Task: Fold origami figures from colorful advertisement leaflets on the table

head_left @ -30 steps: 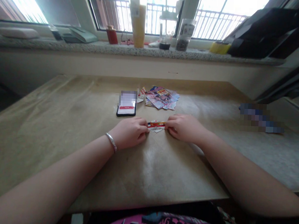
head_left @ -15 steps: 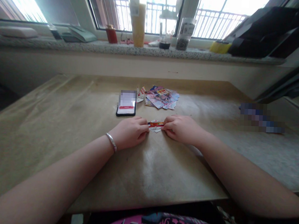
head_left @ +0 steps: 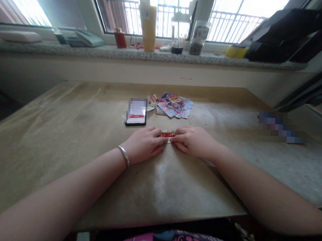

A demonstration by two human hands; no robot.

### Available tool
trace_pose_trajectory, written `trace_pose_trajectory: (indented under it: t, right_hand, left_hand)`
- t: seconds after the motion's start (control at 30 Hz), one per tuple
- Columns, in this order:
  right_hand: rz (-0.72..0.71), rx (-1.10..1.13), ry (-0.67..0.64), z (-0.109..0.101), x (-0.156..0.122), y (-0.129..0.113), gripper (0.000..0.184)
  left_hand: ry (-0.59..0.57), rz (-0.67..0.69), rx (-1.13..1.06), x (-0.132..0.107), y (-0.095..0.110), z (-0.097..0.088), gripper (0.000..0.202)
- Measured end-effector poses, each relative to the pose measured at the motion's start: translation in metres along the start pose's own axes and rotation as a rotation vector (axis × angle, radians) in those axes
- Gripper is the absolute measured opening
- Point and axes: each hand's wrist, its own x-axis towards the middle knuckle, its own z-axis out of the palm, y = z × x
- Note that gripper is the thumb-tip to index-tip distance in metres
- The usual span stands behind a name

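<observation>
A small folded piece of printed paper (head_left: 168, 134), red and yellow with white parts, lies on the table between my hands. My left hand (head_left: 146, 143) pinches its left end, and a silver bangle circles that wrist. At the right end, my right hand (head_left: 190, 140) is closed on the same paper with bent fingers. Fingertips of both hands cover much of it. Just beyond my left hand lies a phone (head_left: 136, 114) with a lit, blurred screen. Behind the paper is a loose pile of printed paper sheets (head_left: 174, 106), with a folded white-and-red paper (head_left: 152, 101) beside it.
The table (head_left: 69, 138) has a wall at its far side. On the stone windowsill (head_left: 100, 52) stand a red bottle (head_left: 120, 38), a tall yellow container (head_left: 149, 29), a clear jar (head_left: 198, 38) and a yellow roll (head_left: 236, 51). A blurred flat item (head_left: 280, 127) lies at the right.
My hands have come closer together along the folded paper, and the fingertips now cover more of its lower part. The phone and paper pile stay in place.
</observation>
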Motion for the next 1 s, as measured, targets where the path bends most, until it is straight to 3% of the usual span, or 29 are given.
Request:
trace_pose_trajectory:
  t: [0.4, 0.73, 0.9, 1.0]
  right_hand:
    - [0.157, -0.015, -0.026, -0.003, 0.002, -0.004, 0.027]
    - [0.174, -0.039, -0.017, -0.004, 0.0, -0.004, 0.025]
    - [0.148, -0.047, 0.035, 0.001, 0.001, -0.003, 0.022]
    - [0.128, 0.009, 0.147, 0.008, 0.005, -0.003, 0.021]
  left_hand:
    - [-0.007, 0.006, 0.016, 0.0, -0.001, -0.003, 0.026]
    - [-0.015, -0.023, 0.032, -0.003, -0.003, -0.003, 0.03]
    - [-0.001, -0.028, 0.043, -0.002, -0.003, -0.003, 0.027]
    - [0.017, -0.032, 0.039, -0.002, -0.002, -0.003, 0.023]
